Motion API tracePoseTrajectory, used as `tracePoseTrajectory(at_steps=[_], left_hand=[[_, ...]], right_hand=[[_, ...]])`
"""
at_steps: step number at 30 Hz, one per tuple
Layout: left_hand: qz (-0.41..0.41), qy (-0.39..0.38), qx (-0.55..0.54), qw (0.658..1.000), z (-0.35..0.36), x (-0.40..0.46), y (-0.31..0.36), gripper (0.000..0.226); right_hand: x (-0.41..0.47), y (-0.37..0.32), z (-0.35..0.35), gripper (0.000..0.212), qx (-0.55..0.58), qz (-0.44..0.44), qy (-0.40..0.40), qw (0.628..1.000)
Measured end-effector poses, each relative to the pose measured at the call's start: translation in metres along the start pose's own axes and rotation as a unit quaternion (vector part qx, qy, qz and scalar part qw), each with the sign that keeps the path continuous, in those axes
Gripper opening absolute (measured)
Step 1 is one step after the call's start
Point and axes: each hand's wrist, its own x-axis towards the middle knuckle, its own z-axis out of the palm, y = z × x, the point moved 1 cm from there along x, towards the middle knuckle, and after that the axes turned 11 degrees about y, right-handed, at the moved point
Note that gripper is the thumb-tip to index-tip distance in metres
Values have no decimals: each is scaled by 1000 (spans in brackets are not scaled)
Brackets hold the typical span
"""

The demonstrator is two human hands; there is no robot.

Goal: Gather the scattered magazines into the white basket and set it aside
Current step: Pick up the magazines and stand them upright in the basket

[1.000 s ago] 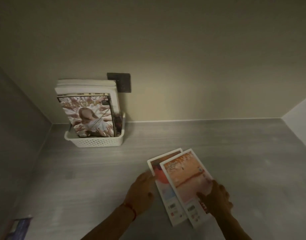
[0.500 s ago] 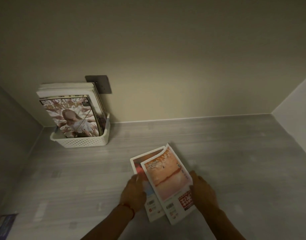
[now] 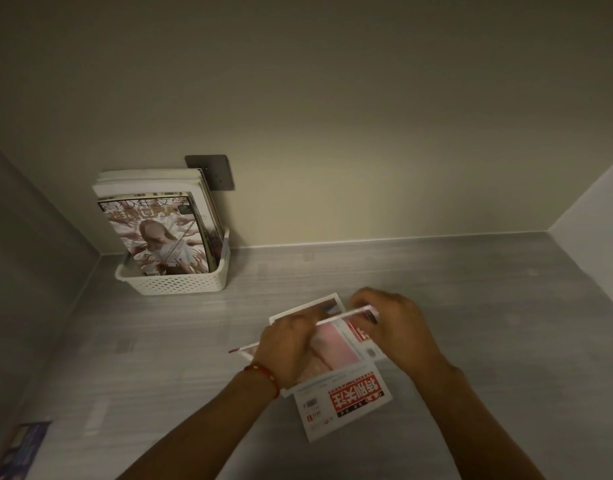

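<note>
Grey wood-grain tabletop (image 3: pixel 419 289): pale streaked planks, filling the lower half of the view, dim light. Plain beige back wall (image 3: pixel 332 116) meets it along a thin light seam, running from about 9 o'clock to 3 o'clock. Dark grey square wall plate (image 3: pixel 218 169) on that wall at roughly 10 o'clock, flat against the surface, lower left part hidden. Grey left side panel (image 3: pixel 28 254) closes the corner at 9 o'clock. Lighter white right side panel (image 3: pixel 596 202) stands at 3 o'clock. Blue printed item (image 3: pixel 19 448) at the 7 o'clock edge, cut off by the frame; too blurred to identify.
</note>
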Motion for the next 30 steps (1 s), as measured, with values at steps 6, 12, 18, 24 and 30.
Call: tracePoseTrajectory(at_steps=[6, 12, 18, 24, 30], left_hand=[[-267, 101, -295, 912, -53, -9, -54, 28], [-333, 71, -438, 832, -98, -29, -114, 30], [-313, 147, -426, 836, -150, -19, -181, 28], [-222, 301, -240, 896, -221, 16, -246, 14], [-232, 330, -228, 886, -237, 37, -294, 15]], right_hand=[[1, -12, 29, 59, 159, 322, 15, 933], [20, -66, 78, 16, 259, 257, -93, 927], [88, -123, 112, 9, 173, 147, -68, 972], [169, -185, 147, 14, 96, 41, 31, 994], [212, -206, 194, 10, 54, 29, 75, 995]])
